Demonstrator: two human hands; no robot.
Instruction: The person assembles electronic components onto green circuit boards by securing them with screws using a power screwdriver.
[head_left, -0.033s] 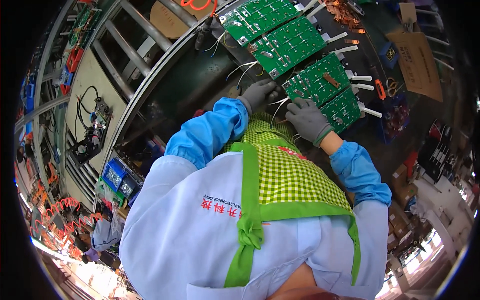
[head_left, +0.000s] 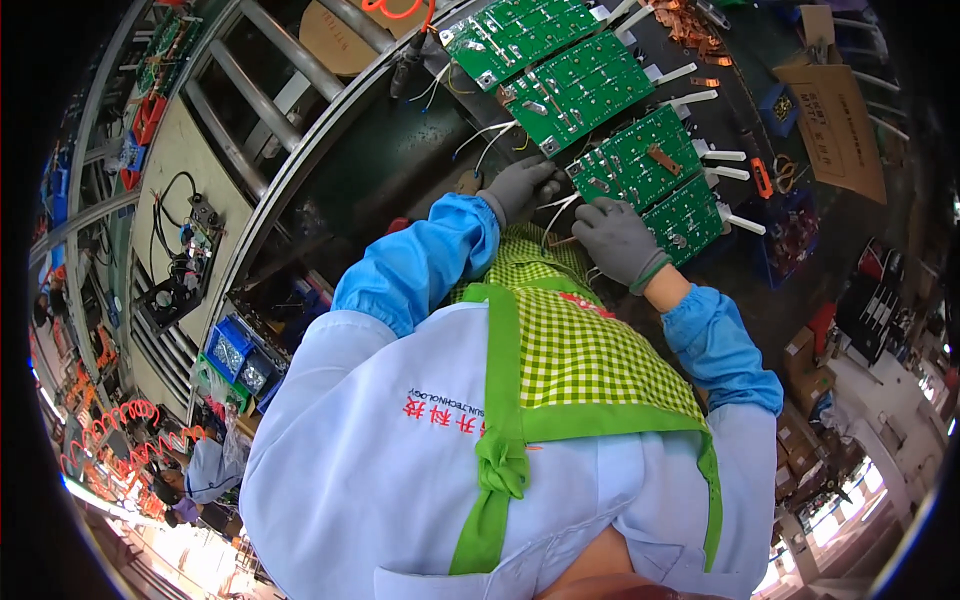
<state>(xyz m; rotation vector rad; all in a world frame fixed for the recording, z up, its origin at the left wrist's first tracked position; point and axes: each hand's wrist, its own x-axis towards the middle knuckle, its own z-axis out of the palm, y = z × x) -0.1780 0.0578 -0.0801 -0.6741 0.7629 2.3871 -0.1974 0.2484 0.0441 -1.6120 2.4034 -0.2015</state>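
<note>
Several green circuit boards lie in a slanting row on a dark bench, from the far one [head_left: 520, 30] to the nearest [head_left: 690, 215]. My left hand [head_left: 520, 185], in a grey glove, grips the left corner of the third board [head_left: 635, 160]. My right hand [head_left: 615, 240], also gloved, rests on that board's near edge, fingertips pinched on thin white wires [head_left: 556, 212] that run between my hands. Blue sleeves and a green checked apron fill the lower view.
White tabs stick out of the boards' right sides [head_left: 725, 156]. A cardboard box [head_left: 835, 110] and an orange-handled tool [head_left: 762, 178] lie at the right. A metal rail [head_left: 300, 170] runs along the left, with blue bins [head_left: 235, 355] below. Another person [head_left: 205, 470] works at lower left.
</note>
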